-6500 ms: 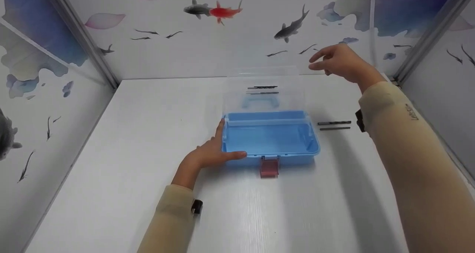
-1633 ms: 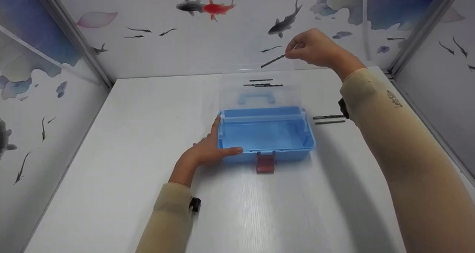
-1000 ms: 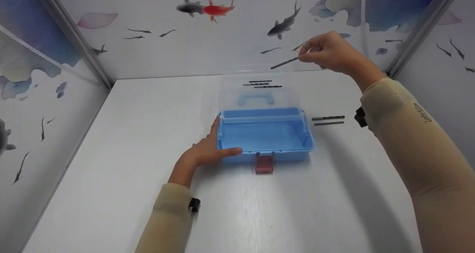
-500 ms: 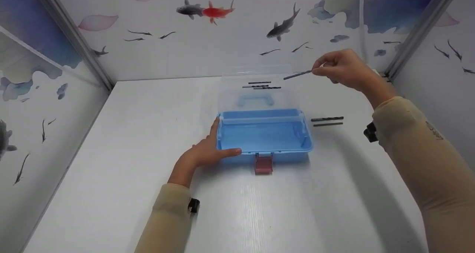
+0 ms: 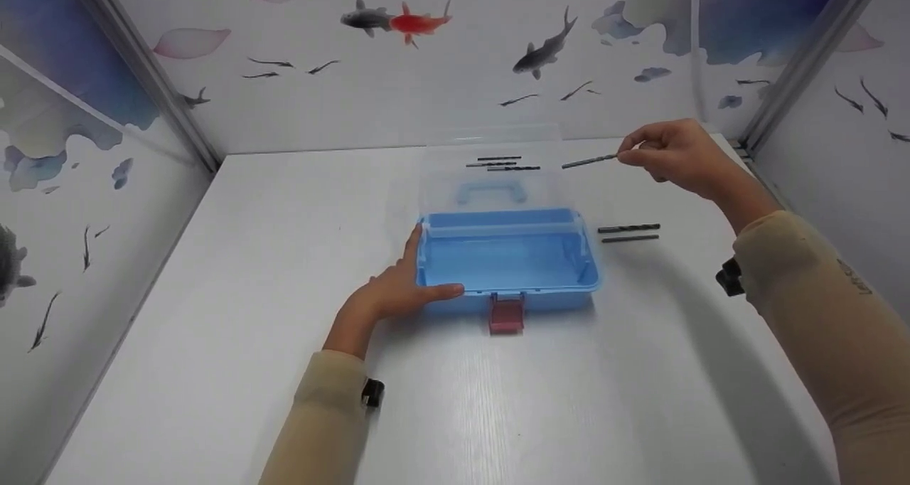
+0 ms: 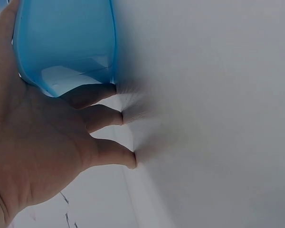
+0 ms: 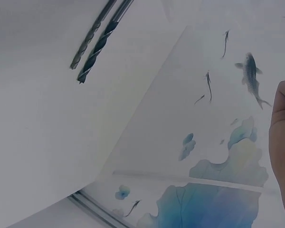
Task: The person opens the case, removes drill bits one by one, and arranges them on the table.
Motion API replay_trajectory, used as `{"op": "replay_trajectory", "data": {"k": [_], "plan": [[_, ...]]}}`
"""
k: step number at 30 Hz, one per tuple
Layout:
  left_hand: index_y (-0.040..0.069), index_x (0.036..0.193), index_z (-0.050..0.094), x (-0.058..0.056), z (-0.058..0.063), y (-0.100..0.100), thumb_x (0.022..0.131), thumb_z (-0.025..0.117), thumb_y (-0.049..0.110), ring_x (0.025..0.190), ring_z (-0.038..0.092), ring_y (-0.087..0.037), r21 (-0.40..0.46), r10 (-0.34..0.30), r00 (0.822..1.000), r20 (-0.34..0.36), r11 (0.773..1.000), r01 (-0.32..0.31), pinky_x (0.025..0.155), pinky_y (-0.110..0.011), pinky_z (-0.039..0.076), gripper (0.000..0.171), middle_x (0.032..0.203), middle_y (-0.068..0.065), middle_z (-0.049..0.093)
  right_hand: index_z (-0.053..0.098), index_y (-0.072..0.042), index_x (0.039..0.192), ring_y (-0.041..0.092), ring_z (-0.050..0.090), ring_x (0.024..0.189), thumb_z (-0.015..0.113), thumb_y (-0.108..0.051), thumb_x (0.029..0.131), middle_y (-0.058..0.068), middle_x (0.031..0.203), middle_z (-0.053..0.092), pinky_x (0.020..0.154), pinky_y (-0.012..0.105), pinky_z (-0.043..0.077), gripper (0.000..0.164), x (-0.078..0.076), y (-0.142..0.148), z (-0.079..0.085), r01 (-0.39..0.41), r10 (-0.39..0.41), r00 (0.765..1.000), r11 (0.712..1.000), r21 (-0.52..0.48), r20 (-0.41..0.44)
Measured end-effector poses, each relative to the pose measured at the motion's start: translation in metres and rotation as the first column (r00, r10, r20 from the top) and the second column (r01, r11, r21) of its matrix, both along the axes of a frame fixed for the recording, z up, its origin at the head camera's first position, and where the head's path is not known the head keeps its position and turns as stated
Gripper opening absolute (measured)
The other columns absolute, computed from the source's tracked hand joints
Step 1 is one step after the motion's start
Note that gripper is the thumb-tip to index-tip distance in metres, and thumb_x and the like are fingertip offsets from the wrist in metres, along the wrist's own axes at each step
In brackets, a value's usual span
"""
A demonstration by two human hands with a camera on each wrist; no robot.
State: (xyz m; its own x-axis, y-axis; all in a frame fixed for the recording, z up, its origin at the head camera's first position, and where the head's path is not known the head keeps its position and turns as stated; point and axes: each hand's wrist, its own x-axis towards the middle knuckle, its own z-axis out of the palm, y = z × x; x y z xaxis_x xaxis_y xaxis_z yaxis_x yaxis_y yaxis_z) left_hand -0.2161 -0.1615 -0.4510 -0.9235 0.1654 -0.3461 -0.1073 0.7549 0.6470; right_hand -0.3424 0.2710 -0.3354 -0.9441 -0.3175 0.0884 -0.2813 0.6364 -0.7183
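My right hand (image 5: 675, 154) pinches a drill bit (image 5: 589, 161), left hand (image 5: 398, 289) spread against the box (image 5: 558, 301). Guessing two bits (image 5: 629, 228) done mid-right, three bits (image 5: 513, 168) left upper-middle.

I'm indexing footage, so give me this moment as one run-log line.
left hand: on blue box; right hand: pinches drill bit; clear lid: open; two bits: on table, right of box

White worktop (image 5: 284, 250), pale back wall (image 5: 426, 90) printed with a red fish (image 5: 419, 23), grey fish (image 5: 544, 52), pink petals (image 5: 192, 43), blue-violet leaves (image 5: 761, 16), metal corner posts (image 5: 146, 67).
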Motion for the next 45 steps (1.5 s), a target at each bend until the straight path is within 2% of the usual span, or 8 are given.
{"op": "replay_trajectory", "data": {"k": [6,14,20,29,36,41,45], "plan": [[0.035,0.169,-0.019,0.0,0.0,0.0,0.081,0.071,0.082,0.162,0.03,-0.042,-0.026,-0.011,1.0,-0.006,1.0,0.011,0.127,-0.075,0.016,0.135,0.178,-0.015,0.023,0.076,-0.009,0.112,0.013,0.039,0.055,0.072,-0.034,0.103,-0.007,0.059,0.041,0.055,0.036,0.037,0.026,0.004,0.007,-0.01,-0.012,0.013,1.0,0.999,-0.037,0.022],[0.036,0.168,-0.021,0.0,0.0,0.0,0.082,0.072,0.08,0.163,0.028,-0.042,-0.013,-0.016,1.0,-0.006,1.0,0.016,0.128,-0.073,0.018,0.134,0.179,-0.014,0.02,0.076,-0.012,0.112,0.013,0.042,0.057,0.072,-0.035,0.103,-0.008,0.06,0.042,0.056,0.034,0.039,0.025,0.007,0.016,-0.021,0.011,-0.011,0.999,1.0,-0.02,0.035],[0.035,0.168,-0.021,0.001,0.0,0.0,0.083,0.072,0.078,0.163,0.027,-0.042,0.0,-0.019,1.0,0.002,1.0,0.019,0.129,-0.069,0.022,0.134,0.179,-0.015,0.019,0.076,-0.01,0.112,0.011,0.042,0.058,0.071,-0.031,0.104,-0.008,0.062,0.042,0.059,0.03,0.043,0.023,0.009,0.023,-0.027,0.013,-0.011,0.999,0.999,-0.043,0.048],[0.033,0.169,-0.02,0.0,-0.002,-0.001,0.081,0.072,0.08,0.163,0.027,-0.041,0.003,-0.024,1.0,-0.005,1.0,0.024,0.129,-0.072,0.018,0.136,0.179,-0.015,0.02,0.074,-0.009,0.113,0.009,0.043,0.061,0.07,-0.028,0.105,-0.009,0.062,0.041,0.062,0.029,0.044,0.021,0.011,0.039,-0.043,0.028,-0.023,0.996,0.998,-0.052,0.089],[0.038,0.168,-0.021,0.0,-0.003,-0.002,0.08,0.072,0.082,0.165,0.024,-0.041,-0.002,-0.01,1.0,0.013,1.0,0.01,0.129,-0.066,0.025,0.135,0.179,-0.016,0.02,0.074,-0.011,0.114,0.009,0.042,0.062,0.071,-0.034,0.104,-0.007,0.062,0.039,0.063,0.029,0.044,0.025,0.013,0.047,-0.052,0.055,-0.05,0.988,0.998,-0.033,0.149],[0.039,0.168,-0.02,0.0,-0.002,-0.002,0.078,0.072,0.084,0.164,0.025,-0.041,0.005,-0.005,1.0,0.014,1.0,0.005,0.128,-0.068,0.026,0.137,0.179,-0.015,0.02,0.073,-0.011,0.118,0.012,0.047,0.068,0.069,-0.036,0.105,-0.006,0.066,0.042,0.068,0.028,0.05,0.029,0.016,0.055,-0.06,0.065,-0.064,0.985,0.998,0.003,0.158],[0.038,0.168,-0.02,0.0,-0.001,-0.001,0.077,0.072,0.085,0.164,0.026,-0.042,0.003,-0.008,1.0,0.009,1.0,0.008,0.128,-0.069,0.025,0.138,0.179,-0.015,0.02,0.073,-0.01,0.117,0.011,0.047,0.068,0.069,-0.038,0.105,-0.007,0.066,0.042,0.066,0.029,0.049,0.031,0.018,0.061,-0.065,0.053,-0.052,0.984,0.999,-0.005,0.168]]}}
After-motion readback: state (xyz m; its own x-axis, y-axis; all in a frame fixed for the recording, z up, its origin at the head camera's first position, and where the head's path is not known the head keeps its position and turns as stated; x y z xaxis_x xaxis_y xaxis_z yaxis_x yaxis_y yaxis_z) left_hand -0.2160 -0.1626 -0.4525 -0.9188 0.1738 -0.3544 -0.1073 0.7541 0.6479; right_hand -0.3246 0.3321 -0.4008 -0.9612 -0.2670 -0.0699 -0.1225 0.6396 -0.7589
